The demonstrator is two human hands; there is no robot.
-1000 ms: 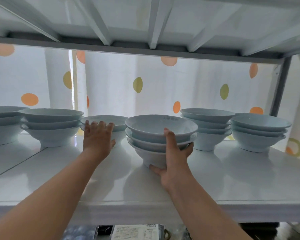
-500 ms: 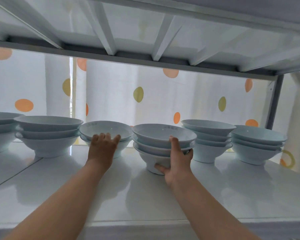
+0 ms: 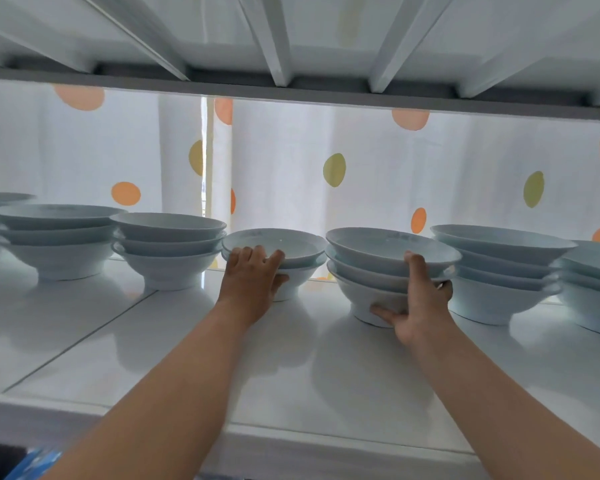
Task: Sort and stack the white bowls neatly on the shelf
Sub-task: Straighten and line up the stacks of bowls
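Note:
White footed bowls stand in a row of stacks along the back of a white shelf (image 3: 291, 368). My right hand (image 3: 417, 301) grips a stack of three bowls (image 3: 378, 258), thumb up over the rims and fingers under the bottom bowl by its foot. My left hand (image 3: 253, 282) lies against the front of a shorter stack of two bowls (image 3: 284, 245) to its left, fingertips on the top rim. Both stacks rest on the shelf.
More bowl stacks stand at the left (image 3: 167, 242), far left (image 3: 54, 233), right (image 3: 499, 268) and far right (image 3: 593, 282). A ribbed upper shelf (image 3: 291, 46) hangs close overhead. A dotted white curtain (image 3: 361, 168) closes the back. A seam (image 3: 84, 341) crosses the shelf surface at left.
The three-bowl stack has slid back into line with the row, my right hand still on it. My left hand stays on the short stack. The view has shifted left and upward.

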